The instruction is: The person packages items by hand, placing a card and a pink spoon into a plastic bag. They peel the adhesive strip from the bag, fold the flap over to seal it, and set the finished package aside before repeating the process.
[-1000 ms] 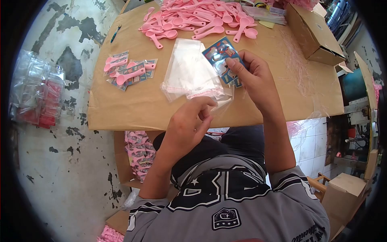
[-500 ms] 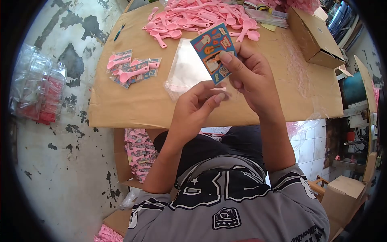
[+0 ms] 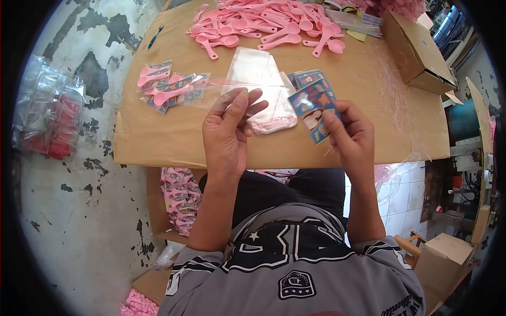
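My left hand [image 3: 227, 124] is closed, thumb against fingers, on a thin clear plastic bag [image 3: 206, 98] that stretches out above the table. In my right hand [image 3: 352, 131], a blue printed card [image 3: 313, 109] is pinched between thumb and fingers. Just behind that card lies a pile of similar cards [image 3: 311, 77], partly covered by it. Between my hands sits a stack of clear plastic bags [image 3: 255, 68] on the brown-covered table [image 3: 174, 139]. To the left are several bagged cards with pink spoons [image 3: 171, 94], partly behind the held bag.
A large heap of loose pink spoons [image 3: 263, 23] spreads along the table's back. At the back right stands a cardboard box [image 3: 416, 52], with plastic strands [image 3: 392, 95] before it. A pen [image 3: 155, 37] lies far left. Below the table, a carton holds packed pink spoons [image 3: 181, 203].
My left hand has moved left and up, drawing out the clear bag. My right hand has moved right and down with the card, away from the left hand. The card pile now shows.
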Demonstrator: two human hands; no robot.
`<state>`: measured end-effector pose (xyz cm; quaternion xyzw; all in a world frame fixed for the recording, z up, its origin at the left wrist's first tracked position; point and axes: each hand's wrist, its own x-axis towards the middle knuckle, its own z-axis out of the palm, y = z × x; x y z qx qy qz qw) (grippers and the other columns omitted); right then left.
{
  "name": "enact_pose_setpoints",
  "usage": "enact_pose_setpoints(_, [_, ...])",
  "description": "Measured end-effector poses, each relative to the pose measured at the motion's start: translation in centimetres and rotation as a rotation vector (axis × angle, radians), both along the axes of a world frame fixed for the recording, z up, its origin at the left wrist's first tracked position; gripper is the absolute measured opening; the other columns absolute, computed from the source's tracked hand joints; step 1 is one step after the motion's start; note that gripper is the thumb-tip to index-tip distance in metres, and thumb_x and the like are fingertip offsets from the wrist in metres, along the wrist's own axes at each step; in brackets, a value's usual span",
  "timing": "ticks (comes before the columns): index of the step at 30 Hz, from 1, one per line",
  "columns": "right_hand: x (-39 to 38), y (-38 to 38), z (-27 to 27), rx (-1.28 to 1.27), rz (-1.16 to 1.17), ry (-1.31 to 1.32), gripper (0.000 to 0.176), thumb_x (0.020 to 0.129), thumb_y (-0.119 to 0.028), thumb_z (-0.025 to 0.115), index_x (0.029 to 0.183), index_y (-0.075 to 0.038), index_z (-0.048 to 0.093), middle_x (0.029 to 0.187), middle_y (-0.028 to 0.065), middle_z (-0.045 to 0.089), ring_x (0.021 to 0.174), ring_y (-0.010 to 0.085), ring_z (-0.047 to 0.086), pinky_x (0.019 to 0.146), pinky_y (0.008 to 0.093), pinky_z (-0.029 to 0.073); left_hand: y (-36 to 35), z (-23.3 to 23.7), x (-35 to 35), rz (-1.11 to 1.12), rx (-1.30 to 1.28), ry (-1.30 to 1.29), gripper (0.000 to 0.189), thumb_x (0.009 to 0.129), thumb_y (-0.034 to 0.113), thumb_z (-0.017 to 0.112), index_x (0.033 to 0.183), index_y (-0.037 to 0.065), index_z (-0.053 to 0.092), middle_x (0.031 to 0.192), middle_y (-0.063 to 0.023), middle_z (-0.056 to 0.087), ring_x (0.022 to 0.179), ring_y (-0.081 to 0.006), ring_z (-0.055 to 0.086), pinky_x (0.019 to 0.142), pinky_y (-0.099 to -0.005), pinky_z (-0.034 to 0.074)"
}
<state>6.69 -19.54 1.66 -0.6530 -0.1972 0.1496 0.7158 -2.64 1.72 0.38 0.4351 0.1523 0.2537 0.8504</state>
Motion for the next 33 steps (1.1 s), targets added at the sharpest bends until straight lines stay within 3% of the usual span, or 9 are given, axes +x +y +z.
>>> enact_pose_setpoints(5, [-0.4,0.6,0.0,-0.005,0.125,0.089,0.022,0.103,-0.019,0.068,0.112,0.001,0.068,0.079,-0.0049,0.061,0.065,0.0005,0.050,0.058,0.0183,0.038,-1.0,0.6,0.3,-0.063,0.032,0.004,0.028,0.100,0.016,0.070,0.124,0.003,0.067,0.121,-0.0150,0.074,0.105,-0.0172,0.074,0.060,-0.0186,0.047])
enact_pose_setpoints(8, [-0.4,1.3,-0.9,0.052,0.145,0.089,0.022,0.103,-0.018,0.067,0.114,0.001,0.068,0.079,-0.0036,0.063,0.065,0.0017,0.054,0.059,0.0189,0.042,-1.6,0.4,0.1,-0.035,0.038,0.002,0.030,0.100,0.013,0.071,0.124,-0.003,0.066,0.117,-0.0205,0.075,0.099,-0.0141,0.074,0.058,-0.0193,0.047])
enact_pose_setpoints(15, [0.0,0.5,-0.2,-0.156,0.340,0.037,0.025,0.102,-0.015,0.068,0.122,0.000,0.068,0.083,-0.0009,0.066,0.070,0.0038,0.060,0.062,0.0203,0.047,-2.2,0.6,-0.3,-0.025,0.076,0.024,0.032,0.098,0.013,0.074,0.124,-0.004,0.066,0.101,-0.0120,0.078,0.082,-0.0042,0.068,0.062,-0.0183,0.046])
enact_pose_setpoints(18, [-0.1,0.8,0.0,0.028,0.256,0.097,0.024,0.101,-0.012,0.069,0.121,0.002,0.067,0.086,0.0006,0.067,0.073,0.0056,0.062,0.065,0.0216,0.050,-2.2,0.1,-0.5,-0.016,0.116,0.005,0.031,0.098,0.013,0.074,0.123,-0.004,0.067,0.098,-0.0101,0.078,0.080,-0.0042,0.067,0.062,-0.0188,0.046])
enact_pose_setpoints(23, [0.0,1.7,-1.0,0.123,0.170,0.178,0.023,0.098,-0.010,0.072,0.117,0.001,0.064,0.088,0.0029,0.069,0.075,0.0069,0.064,0.066,0.0230,0.051,-2.4,-0.1,-0.4,0.006,0.119,-0.018,0.031,0.098,0.013,0.075,0.123,-0.003,0.068,0.099,-0.0083,0.078,0.080,-0.0043,0.067,0.062,-0.0196,0.046])
enact_pose_setpoints(26, [-0.3,2.9,-1.1,0.221,0.122,0.144,0.022,0.098,-0.011,0.073,0.114,-0.001,0.063,0.088,0.0029,0.068,0.075,0.0069,0.063,0.065,0.0230,0.050,-3.4,0.5,-0.4,-0.041,0.102,-0.015,0.031,0.098,0.013,0.075,0.124,-0.002,0.068,0.101,-0.0057,0.078,0.084,-0.0039,0.067,0.066,-0.0196,0.047])
enact_pose_setpoints(30, [-1.2,4.9,-1.1,0.287,0.031,0.047,0.019,0.098,-0.013,0.073,0.111,-0.001,0.065,0.088,0.0027,0.068,0.074,0.0065,0.063,0.064,0.0222,0.049,-4.3,0.1,-0.2,-0.013,0.115,-0.074,0.033,0.098,0.011,0.073,0.128,-0.001,0.066,0.111,-0.0062,0.075,0.095,-0.0075,0.069,0.080,-0.0231,0.052])
enact_pose_setpoints(33, [-1.6,5.5,-0.9,0.235,0.150,0.126,0.016,0.100,-0.015,0.072,0.108,-0.002,0.067,0.084,0.0015,0.068,0.071,0.0066,0.062,0.063,0.0220,0.049,-4.1,0.3,-0.2,0.001,0.119,-0.124,0.039,0.100,0.006,0.069,0.137,-0.001,0.059,0.124,-0.0108,0.071,0.108,-0.0125,0.067,0.093,-0.0285,0.054])
